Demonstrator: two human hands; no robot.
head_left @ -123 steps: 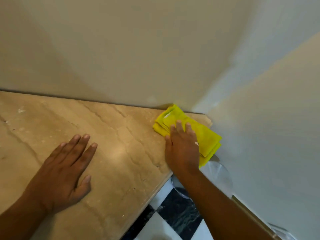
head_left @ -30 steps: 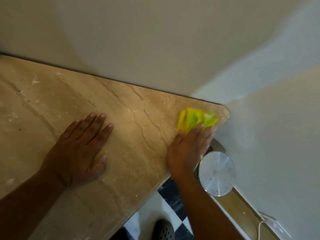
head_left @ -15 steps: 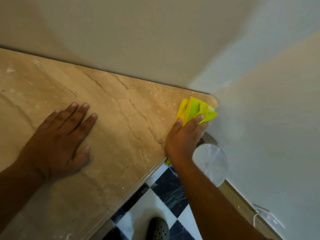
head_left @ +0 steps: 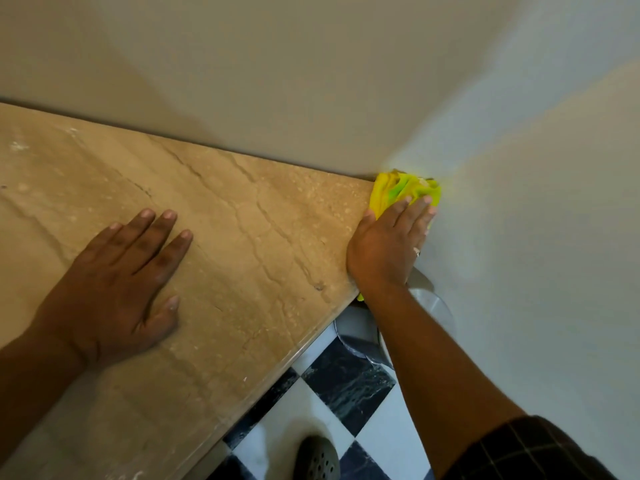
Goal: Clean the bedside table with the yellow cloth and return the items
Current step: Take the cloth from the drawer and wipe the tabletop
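Right hand (head_left: pixel 384 244) is pressing the yellow cloth (head_left: pixel 401 192) onto the far right corner of the counter (head_left: pixel 242 237), right where the two walls meet; fingers (head_left: pixel 412 211) are lying flat on the bunched cloth, not curled round it. Left hand (head_left: pixel 121 282) is resting palm-down on the marble, fingers spread, holding nothing. A round metal bin (head_left: pixel 433 303) is sitting just below the corner, on the checkered floor (head_left: pixel 346 386)

Single head-worn view, aimed forward and steeply down, close over bench (head_left: pixel 214 237). Far right bench corner seen where walls meet; front bench edge and floor (head_left: pixel 349 386) framed below.
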